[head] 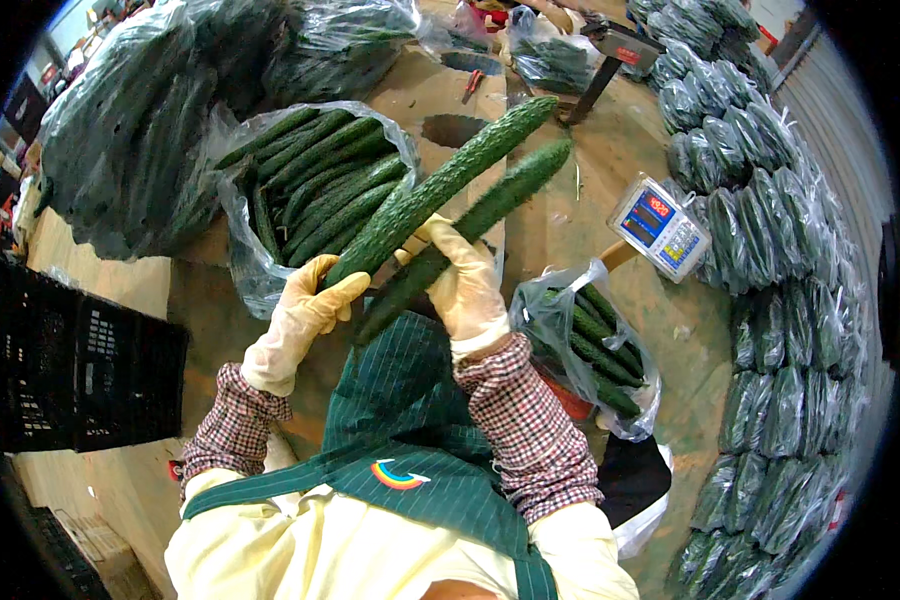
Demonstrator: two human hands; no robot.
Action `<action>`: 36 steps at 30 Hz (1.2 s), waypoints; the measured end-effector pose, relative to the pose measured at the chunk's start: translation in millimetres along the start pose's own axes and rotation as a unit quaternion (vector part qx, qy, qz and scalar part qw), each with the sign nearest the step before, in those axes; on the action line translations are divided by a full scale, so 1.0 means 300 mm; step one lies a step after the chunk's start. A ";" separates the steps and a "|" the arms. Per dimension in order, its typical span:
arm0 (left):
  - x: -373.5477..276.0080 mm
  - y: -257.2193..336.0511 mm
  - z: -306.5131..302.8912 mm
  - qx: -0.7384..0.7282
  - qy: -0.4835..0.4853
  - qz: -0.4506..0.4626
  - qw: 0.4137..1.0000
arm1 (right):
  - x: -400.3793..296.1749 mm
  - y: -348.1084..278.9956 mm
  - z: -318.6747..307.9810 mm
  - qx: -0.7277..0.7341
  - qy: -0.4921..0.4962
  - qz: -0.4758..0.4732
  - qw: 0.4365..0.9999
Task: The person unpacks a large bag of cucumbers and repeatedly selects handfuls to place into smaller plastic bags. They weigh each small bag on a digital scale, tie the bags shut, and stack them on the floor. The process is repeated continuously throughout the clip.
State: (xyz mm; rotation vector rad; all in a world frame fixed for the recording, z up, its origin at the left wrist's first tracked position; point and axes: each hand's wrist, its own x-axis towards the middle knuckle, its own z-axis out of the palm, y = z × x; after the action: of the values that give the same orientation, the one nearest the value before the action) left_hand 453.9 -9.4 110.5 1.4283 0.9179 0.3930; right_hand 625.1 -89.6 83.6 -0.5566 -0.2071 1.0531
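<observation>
My left hand (311, 304), in a pale yellow glove, grips the lower end of a long cucumber (450, 184) that points up and to the right. Beside it, my right hand (461, 270), gloved too, is closed around the middle of a second cucumber (516, 186), roughly parallel to the first. Beyond my left hand is an open clear plastic bag (249, 281) full of cucumbers (330, 176). To the right of my right forearm, a smaller plastic bag (649, 405) holds several cucumbers (600, 349). Behind it stands a scale's display unit (658, 225) with lit digits.
Large bags of cucumbers (142, 135) lie at the upper left. Bagged cucumbers (776, 322) are stacked along the right. A black plastic crate (75, 367) stands left. Red-handled scissors (472, 84) lie at the back, near a second scale's display (622, 46) and a person's arm (555, 13).
</observation>
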 end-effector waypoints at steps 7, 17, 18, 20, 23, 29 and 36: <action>0.084 -0.108 -0.046 -0.085 0.033 -0.046 0.995 | -0.018 0.003 -0.079 0.055 0.019 0.145 0.988; 0.012 -0.194 -0.246 -0.229 0.024 -0.092 0.969 | 0.137 0.182 -0.026 -0.056 0.041 0.154 0.986; -0.003 -0.183 -0.252 -0.234 0.033 -0.075 0.969 | 0.165 0.187 -0.003 -0.062 0.032 0.141 0.987; -0.012 -0.145 -0.244 -0.212 0.059 -0.040 0.975 | 0.200 0.175 0.040 -0.052 0.034 0.118 0.991; 0.025 -0.151 -0.297 -0.162 0.115 -0.024 0.980 | 0.156 0.110 0.093 -0.036 -0.021 0.116 0.992; 0.355 -0.312 -0.365 -0.104 0.134 -0.092 0.981 | -0.013 -0.180 -0.053 0.098 -0.045 0.064 0.992; 0.491 -0.361 -0.310 0.497 0.312 0.152 0.796 | -0.317 -0.532 -0.148 -0.184 0.067 -0.285 0.938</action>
State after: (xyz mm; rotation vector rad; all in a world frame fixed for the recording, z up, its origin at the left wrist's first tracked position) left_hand 445.6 143.3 -26.1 2.5186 1.5584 0.7029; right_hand 719.0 -246.3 139.7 -0.8407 -0.4212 0.4061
